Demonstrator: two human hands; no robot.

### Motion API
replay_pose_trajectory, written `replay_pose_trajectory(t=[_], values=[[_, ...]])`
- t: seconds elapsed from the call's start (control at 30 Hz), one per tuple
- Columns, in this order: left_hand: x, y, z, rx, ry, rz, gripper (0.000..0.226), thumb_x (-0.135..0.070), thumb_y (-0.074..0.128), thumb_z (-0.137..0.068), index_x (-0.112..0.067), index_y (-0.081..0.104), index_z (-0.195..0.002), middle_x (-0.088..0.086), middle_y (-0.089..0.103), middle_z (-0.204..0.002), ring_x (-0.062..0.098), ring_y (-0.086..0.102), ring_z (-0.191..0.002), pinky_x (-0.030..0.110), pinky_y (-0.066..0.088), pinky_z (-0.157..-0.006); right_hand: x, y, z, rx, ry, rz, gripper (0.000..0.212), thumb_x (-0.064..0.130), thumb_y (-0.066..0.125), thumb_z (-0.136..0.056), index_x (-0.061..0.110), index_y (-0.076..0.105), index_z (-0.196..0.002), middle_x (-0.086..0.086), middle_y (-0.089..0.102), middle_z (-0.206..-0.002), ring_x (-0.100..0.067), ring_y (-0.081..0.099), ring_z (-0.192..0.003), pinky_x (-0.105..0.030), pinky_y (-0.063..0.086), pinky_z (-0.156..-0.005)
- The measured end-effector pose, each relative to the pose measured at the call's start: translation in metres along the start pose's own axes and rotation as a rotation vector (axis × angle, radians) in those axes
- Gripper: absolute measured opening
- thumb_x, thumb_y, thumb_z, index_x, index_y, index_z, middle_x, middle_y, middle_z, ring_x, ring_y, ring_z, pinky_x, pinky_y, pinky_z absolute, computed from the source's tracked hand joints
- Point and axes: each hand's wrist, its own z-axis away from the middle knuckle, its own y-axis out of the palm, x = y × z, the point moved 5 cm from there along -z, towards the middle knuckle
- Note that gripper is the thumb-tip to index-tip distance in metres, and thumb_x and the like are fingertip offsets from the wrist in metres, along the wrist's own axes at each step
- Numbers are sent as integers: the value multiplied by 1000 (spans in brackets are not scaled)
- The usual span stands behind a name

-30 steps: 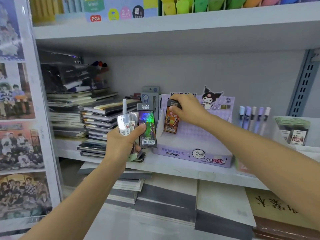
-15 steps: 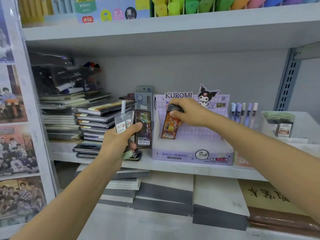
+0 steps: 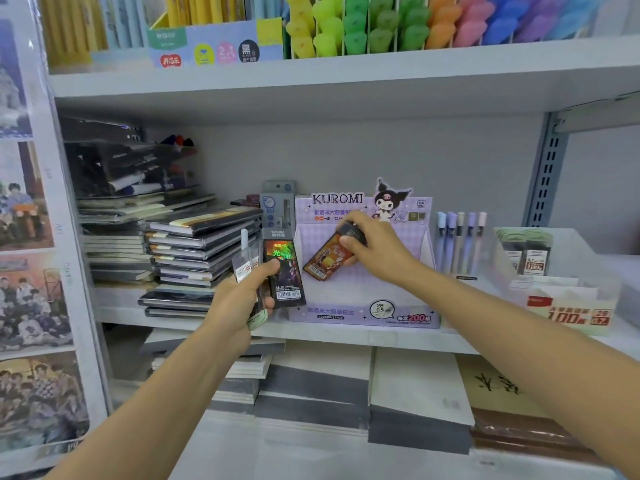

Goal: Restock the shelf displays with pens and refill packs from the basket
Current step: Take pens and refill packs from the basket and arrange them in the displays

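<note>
Your display box (image 3: 363,313) sits on the middle shelf (image 3: 346,336), with the stack of notebooks (image 3: 194,251) to its left, a row of pens (image 3: 459,240) just to its right and the bin (image 3: 571,258) farther right. Your right hand (image 3: 374,247) holds a refill pack (image 3: 323,259) tilted inside the box. Your left hand (image 3: 239,299) holds packs (image 3: 284,275) before the box's left edge. Below the shelf lie paper stacks (image 3: 311,386)

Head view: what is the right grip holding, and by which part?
The right grip pinches an orange refill pack at its dark top end.
</note>
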Motion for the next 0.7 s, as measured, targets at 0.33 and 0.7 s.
replay_pose_trajectory(t=[0.33,0.7], values=[[0,2,-1,22,-4,-12,20,-26,77,-79,-9,67,-86,4,70,-60,7,48,-32,13,37,-34,14,3,-20,240,-35,258,8,12,51,-99,7,54,-104,-10,62,-101,-25,61,-84,-32,46,-70],[3,3,-2,54,2,-23,21,-26,77,-79,-9,68,-87,6,70,-63,7,47,-34,14,37,-35,16,18,-26,125,-116,251,20,12,63,-92,13,48,-106,-4,61,-96,-16,55,-80,-20,37,-63]])
